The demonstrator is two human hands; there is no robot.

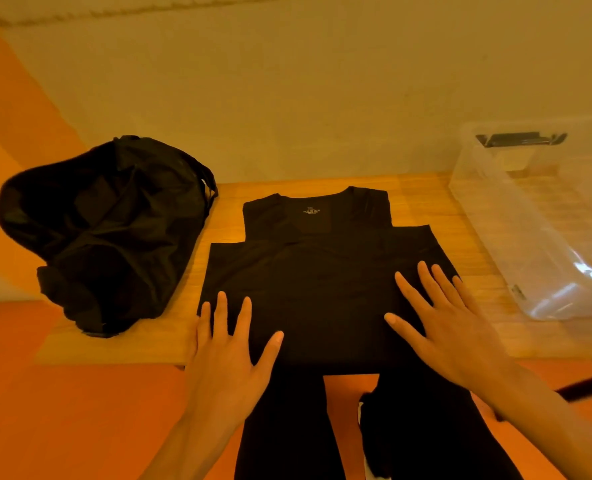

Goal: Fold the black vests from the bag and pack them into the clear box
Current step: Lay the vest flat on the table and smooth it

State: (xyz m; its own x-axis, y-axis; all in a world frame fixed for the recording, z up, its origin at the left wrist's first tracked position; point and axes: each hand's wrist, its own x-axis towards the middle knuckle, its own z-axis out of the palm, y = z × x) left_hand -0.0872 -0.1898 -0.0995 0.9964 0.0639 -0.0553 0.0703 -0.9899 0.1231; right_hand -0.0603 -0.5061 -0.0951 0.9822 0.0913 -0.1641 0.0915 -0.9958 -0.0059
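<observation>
**Vest flat under both palms, collar beyond the fingertips**

The black vest (315,271) lies spread on the desk (443,202), and both hands are down on its near half. The left hand (228,355) and the right hand (450,327) each rest palm-down with the fingers (244,313) splayed wide, pinching nothing, only pressing the cloth flat.

The vest's long axis runs straight out from the fingertips. The hem end is under the palms, while the shoulder straps and the neckline with its small printed label lie beyond the fingertips at the far end. The left hand's outer fingers sit just at the cloth's left edge, and the right hand's fingers reach close to its right edge.

The bag (104,230) slumps out past the left fingers, off to that side. The clear box (537,220) stands out to the right of the right fingers, apart from the vest.

To my eye each hand is placed to bring its own side inward across that long axis, and the right hand is the nearer one for the box
</observation>
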